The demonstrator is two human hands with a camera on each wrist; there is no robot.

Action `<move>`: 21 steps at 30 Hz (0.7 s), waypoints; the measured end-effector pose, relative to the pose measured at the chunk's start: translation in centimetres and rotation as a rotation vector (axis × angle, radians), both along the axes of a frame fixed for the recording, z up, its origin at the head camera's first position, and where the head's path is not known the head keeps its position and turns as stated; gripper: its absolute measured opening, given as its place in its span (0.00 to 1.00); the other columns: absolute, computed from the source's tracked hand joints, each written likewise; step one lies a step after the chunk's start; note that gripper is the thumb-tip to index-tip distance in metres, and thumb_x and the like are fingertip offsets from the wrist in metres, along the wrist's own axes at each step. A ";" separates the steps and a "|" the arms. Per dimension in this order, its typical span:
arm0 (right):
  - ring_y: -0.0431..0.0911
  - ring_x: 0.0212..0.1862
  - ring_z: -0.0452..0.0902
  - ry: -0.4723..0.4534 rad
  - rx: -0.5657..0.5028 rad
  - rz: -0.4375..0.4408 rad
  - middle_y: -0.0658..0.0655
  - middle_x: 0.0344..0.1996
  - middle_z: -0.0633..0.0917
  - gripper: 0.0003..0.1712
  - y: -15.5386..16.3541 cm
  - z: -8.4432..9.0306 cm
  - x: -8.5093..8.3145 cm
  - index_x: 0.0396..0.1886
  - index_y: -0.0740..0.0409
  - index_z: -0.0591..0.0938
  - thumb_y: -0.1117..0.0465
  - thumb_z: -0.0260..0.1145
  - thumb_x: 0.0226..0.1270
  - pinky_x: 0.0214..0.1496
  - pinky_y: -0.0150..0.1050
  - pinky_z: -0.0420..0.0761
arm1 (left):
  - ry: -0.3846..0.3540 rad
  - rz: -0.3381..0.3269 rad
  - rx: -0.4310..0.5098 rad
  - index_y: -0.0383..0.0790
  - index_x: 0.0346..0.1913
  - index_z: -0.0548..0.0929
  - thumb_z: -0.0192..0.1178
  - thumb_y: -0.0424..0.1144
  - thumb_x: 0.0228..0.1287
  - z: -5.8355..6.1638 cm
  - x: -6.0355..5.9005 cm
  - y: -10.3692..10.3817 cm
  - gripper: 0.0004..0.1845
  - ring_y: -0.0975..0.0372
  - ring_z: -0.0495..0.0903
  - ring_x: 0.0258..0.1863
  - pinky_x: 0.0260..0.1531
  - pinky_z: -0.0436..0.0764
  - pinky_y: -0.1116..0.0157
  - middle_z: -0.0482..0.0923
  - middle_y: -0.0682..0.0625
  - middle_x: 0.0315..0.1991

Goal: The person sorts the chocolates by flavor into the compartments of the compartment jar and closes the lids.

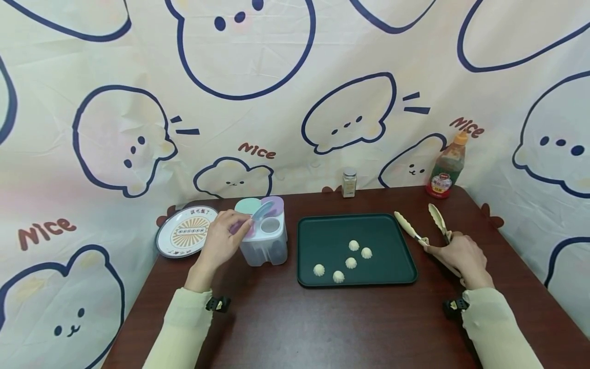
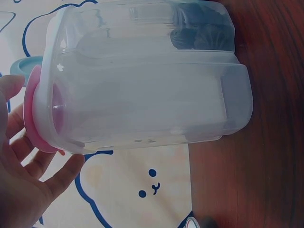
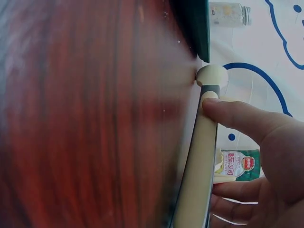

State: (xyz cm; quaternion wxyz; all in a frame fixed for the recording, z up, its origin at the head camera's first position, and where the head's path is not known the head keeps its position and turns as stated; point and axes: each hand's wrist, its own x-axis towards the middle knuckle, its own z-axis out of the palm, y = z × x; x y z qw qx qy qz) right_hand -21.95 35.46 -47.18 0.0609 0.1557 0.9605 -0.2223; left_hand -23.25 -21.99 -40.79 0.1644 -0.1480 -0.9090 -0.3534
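The left grip [image 1: 223, 237] holds a container's [image 1: 262, 249] raised blue lid [image 1: 263, 210]; the right grip [image 1: 463, 254] holds tongs [image 1: 437, 219] beside a tray [image 1: 389, 248].

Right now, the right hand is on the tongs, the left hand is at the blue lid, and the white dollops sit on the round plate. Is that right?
Not quite: the head view shows the white dollops on the green tray, not the round plate. The rest is right: the right hand is on the tongs, and the left hand is at the blue lid.
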 end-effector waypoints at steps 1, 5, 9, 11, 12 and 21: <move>0.60 0.37 0.72 -0.002 -0.001 0.001 0.71 0.41 0.76 0.54 0.1 0.0 0.0 0.55 0.73 0.69 0.27 0.67 0.53 0.30 0.48 0.71 | -0.001 -0.001 0.001 0.43 0.49 0.88 0.60 0.52 0.70 0.0 0.0 0.0 0.18 0.56 0.74 0.51 0.52 0.73 0.51 0.84 0.49 0.46; 0.60 0.39 0.73 0.005 -0.005 0.011 0.72 0.44 0.76 0.57 0.3 -0.1 -0.1 0.58 0.73 0.68 0.26 0.66 0.53 0.31 0.49 0.71 | -0.006 -0.005 0.002 0.43 0.49 0.88 0.60 0.52 0.70 0.1 0.1 0.0 0.18 0.56 0.74 0.52 0.52 0.73 0.51 0.84 0.48 0.46; 0.66 0.45 0.74 0.021 -0.009 0.030 0.76 0.51 0.75 0.60 0.6 0.0 -0.2 0.64 0.73 0.66 0.24 0.64 0.54 0.34 0.53 0.73 | -0.011 -0.007 0.002 0.43 0.49 0.88 0.60 0.53 0.70 0.2 0.1 0.0 0.18 0.56 0.74 0.52 0.53 0.73 0.51 0.84 0.48 0.46; 0.70 0.50 0.73 0.034 -0.010 0.042 0.78 0.56 0.73 0.62 0.6 0.1 -0.2 0.68 0.73 0.63 0.24 0.63 0.55 0.38 0.58 0.75 | -0.016 -0.005 0.002 0.43 0.50 0.88 0.60 0.53 0.70 0.1 0.1 0.0 0.18 0.56 0.74 0.52 0.53 0.73 0.51 0.84 0.48 0.46; 0.72 0.53 0.72 0.043 -0.013 0.048 0.79 0.59 0.72 0.64 0.7 0.2 -0.2 0.70 0.73 0.61 0.24 0.63 0.56 0.41 0.60 0.75 | -0.019 -0.005 0.004 0.43 0.50 0.88 0.60 0.53 0.70 0.1 0.1 0.0 0.18 0.56 0.74 0.52 0.53 0.72 0.50 0.84 0.48 0.46; 0.73 0.57 0.67 0.197 -0.063 0.065 0.79 0.61 0.70 0.57 0.2 0.8 -0.1 0.73 0.73 0.60 0.32 0.63 0.64 0.54 0.68 0.69 | 0.004 -0.007 0.003 0.43 0.49 0.88 0.60 0.51 0.70 0.1 0.1 0.0 0.17 0.56 0.74 0.51 0.52 0.73 0.51 0.84 0.48 0.46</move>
